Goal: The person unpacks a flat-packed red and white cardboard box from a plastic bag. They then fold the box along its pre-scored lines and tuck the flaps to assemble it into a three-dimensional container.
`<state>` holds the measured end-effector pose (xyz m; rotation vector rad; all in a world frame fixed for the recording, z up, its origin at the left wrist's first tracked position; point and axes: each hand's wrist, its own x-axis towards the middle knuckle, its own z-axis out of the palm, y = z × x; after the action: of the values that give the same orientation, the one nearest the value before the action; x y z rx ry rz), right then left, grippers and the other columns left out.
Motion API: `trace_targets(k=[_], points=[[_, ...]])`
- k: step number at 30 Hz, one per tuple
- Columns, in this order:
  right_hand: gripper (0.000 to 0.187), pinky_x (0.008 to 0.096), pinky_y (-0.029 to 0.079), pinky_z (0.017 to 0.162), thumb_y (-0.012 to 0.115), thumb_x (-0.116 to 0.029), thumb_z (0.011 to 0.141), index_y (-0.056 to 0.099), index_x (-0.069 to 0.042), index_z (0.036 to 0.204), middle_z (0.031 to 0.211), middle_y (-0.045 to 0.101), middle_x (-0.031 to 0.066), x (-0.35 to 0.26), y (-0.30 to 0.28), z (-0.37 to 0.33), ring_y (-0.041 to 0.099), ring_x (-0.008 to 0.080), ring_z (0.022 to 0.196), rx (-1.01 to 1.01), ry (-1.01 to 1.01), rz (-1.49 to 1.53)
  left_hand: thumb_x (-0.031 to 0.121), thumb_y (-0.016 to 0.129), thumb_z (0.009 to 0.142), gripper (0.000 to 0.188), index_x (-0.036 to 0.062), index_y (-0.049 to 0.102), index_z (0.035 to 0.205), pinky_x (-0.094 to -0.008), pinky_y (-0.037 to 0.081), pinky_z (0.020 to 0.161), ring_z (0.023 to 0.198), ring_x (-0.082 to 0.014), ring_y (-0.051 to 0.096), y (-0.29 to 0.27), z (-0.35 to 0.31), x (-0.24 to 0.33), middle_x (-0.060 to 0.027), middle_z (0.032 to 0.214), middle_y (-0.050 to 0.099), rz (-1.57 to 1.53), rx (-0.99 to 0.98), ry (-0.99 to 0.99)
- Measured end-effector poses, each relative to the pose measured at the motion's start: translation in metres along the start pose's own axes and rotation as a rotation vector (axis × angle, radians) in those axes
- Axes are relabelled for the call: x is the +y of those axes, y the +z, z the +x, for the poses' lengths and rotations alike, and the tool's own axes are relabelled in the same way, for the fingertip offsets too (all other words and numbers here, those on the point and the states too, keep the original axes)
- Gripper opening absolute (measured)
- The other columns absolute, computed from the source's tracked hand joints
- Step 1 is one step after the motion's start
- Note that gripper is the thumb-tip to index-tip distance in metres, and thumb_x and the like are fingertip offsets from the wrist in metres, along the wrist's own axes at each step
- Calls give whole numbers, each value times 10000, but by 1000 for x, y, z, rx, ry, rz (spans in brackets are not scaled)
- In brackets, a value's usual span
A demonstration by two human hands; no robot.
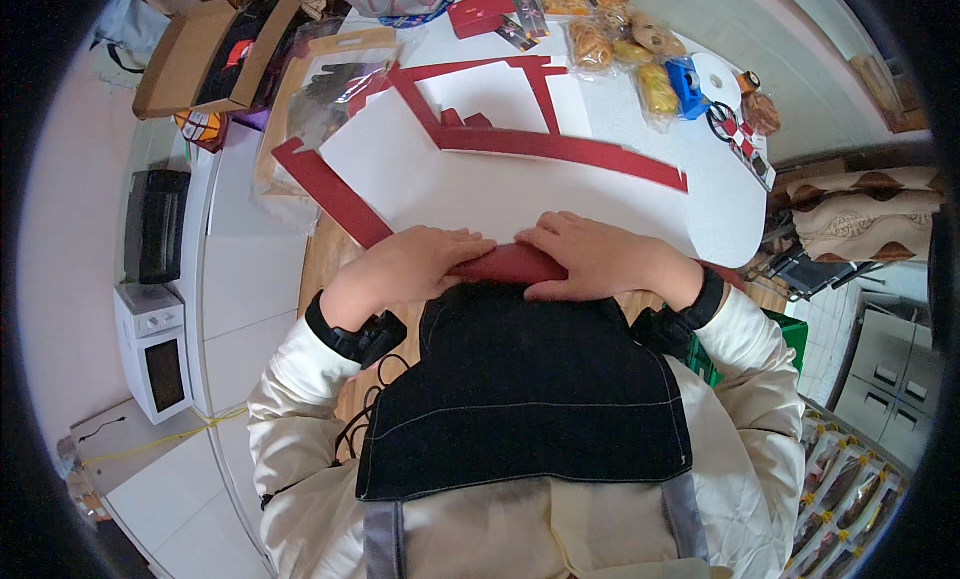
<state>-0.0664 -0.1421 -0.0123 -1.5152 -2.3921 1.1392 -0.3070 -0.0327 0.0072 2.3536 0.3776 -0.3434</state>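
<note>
A large sheet of cardboard, white inside with red edge flaps [520,199], lies on the white table in front of me. Its near red flap [510,265] runs along the table edge by my apron. My left hand [425,264] grips this flap from the left, its fingers laid over the fold. From the right, my right hand [590,257] holds the same flap, with fingers on top and the thumb on the near side. The fingertips are a short way apart. Another white cardboard piece with red edge strips [560,147] lies on the sheet's far part.
Bagged breads [590,49], a blue tape dispenser [686,87] and a white roll [716,81] stand at the table's far right. A red pouch-like item [482,14] lies at the back. Left are an open cardboard box [185,64], a clear plastic bag [325,109] and a white microwave [155,349].
</note>
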Motion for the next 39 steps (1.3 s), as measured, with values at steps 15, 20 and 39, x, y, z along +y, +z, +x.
trace_targets(k=[15, 20, 39], points=[[273, 386, 520, 681, 617, -357, 917, 686, -117, 1027, 818, 681, 66, -36, -7, -8, 670, 278, 747, -43, 90, -306, 197, 588, 882, 299, 135, 580, 1175, -406, 531, 657, 834, -317, 667, 29, -12, 22, -94, 948, 679, 310, 222, 13], [332, 393, 519, 687, 680, -402, 860, 672, -87, 964, 822, 663, 65, -46, -14, -25, 663, 285, 764, 57, 104, -399, 188, 584, 873, 261, 129, 553, 1125, -387, 536, 617, 806, -313, 665, 26, -15, 22, -81, 979, 664, 399, 236, 56], [195, 409, 486, 777, 647, -201, 898, 626, -24, 977, 905, 655, 145, 11, 4, -45, 629, 310, 875, -63, 345, 441, 194, 604, 918, 160, 45, 592, 977, -406, 465, 803, 895, -344, 583, 18, 43, -12, -140, 944, 609, -204, -148, 0]])
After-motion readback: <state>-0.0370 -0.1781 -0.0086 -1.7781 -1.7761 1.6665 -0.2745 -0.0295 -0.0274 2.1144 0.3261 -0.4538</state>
